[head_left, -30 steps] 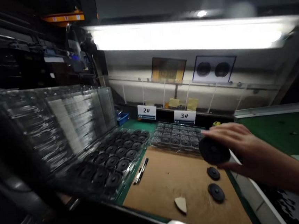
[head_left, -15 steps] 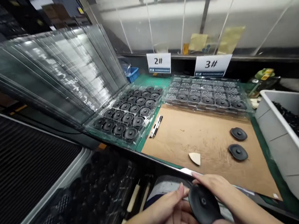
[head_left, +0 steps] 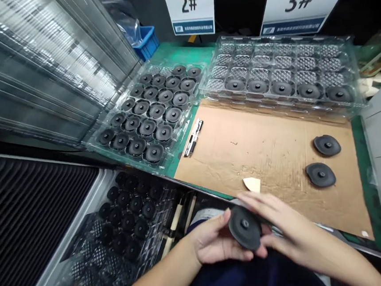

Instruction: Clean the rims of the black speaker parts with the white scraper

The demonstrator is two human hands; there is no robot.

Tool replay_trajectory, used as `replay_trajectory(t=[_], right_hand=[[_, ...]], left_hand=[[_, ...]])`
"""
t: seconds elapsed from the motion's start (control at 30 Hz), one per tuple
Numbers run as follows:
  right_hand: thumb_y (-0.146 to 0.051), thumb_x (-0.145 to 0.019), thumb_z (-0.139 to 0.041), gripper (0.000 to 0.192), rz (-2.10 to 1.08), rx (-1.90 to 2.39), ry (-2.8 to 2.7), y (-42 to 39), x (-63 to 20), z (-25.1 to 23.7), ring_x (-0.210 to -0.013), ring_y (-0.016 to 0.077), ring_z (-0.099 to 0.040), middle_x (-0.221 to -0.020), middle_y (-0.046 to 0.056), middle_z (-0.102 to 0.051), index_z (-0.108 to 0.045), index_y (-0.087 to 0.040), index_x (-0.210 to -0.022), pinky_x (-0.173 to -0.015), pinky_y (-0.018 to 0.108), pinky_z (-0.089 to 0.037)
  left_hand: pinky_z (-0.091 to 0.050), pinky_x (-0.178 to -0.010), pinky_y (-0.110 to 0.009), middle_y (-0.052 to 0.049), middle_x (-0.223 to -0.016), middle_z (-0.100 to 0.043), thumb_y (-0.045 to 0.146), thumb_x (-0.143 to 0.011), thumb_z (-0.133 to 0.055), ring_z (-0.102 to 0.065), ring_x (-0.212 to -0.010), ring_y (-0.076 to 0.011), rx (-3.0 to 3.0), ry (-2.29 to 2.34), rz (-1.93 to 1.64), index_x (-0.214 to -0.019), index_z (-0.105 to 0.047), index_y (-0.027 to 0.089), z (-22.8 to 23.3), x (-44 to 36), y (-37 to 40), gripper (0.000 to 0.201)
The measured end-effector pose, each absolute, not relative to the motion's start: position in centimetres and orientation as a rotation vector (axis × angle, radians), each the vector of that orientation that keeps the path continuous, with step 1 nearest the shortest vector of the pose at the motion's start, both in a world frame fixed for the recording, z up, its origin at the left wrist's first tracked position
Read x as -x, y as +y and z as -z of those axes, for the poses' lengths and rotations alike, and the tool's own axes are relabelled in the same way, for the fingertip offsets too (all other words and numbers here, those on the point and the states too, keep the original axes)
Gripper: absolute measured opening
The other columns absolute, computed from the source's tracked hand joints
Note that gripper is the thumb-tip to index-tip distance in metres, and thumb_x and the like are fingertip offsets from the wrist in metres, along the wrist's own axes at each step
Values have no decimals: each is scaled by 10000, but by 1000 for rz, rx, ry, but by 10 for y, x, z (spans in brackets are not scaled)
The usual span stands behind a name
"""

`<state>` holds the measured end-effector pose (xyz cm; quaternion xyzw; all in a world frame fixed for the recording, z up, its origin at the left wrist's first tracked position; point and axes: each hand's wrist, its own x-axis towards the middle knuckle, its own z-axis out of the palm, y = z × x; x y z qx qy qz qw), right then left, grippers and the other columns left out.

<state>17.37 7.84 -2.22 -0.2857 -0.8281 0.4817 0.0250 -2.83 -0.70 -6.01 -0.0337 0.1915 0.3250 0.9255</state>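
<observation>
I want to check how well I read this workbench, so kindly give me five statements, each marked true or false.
1. The left hand and the right hand both hold one dark disc. True.
2. Three loose discs lie on the cardboard sheet. False: two lie there.
3. In the tray before the 3# sign, discs show only in the front row. True.
4. The blue bin stands right of the cardboard sheet. False: it stands to the left, farther back.
5. A pale wedge-shaped piece lies near the sheet's front edge. True.

A factory workbench, shown by numbered station signs (head_left: 189,8) and part-filled trays (head_left: 279,70).
</observation>
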Motion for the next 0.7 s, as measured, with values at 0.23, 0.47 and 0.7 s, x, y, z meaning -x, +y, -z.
replay_trajectory(t=[0.23, 0.47, 0.7], right_hand=[[-393, -879, -463, 393, -950, 1659, -2243, 78, -162, 96, -836, 252, -618, -1164, 169, -485, -551, -194, -1207, -724, 422, -533], [-211, -909, -425, 296, -1066, 1334, -2110, 60, -151, 110, -827, 169, -598, -959, 65, -624, -566, -225, -1169, -747, 305, -502], [-250, -870, -540, 302, -1070, 1362, -1749, 79, -144, 29, -803, 150, -580, -988, 35, -613, -565, -255, -1171, -681, 267, -482]], left_hand=[[-371, -1017, -360, -79, -1333, -506, 320, -750, -717, -500, -1214, -280, 37, 691, -1186, -1324, -370, 316, 54, 44, 24, 670], [-342, -1056, -434, -106, -1336, -500, 291, -761, -702, -456, -1244, -332, -42, 684, -1219, -1274, -438, 283, 50, 37, 36, 577], [-448, -969, -365, -113, -1312, -525, 292, -710, -747, -540, -1159, -289, -146, 775, -1189, -1290, -474, 238, 43, 21, 31, 643]])
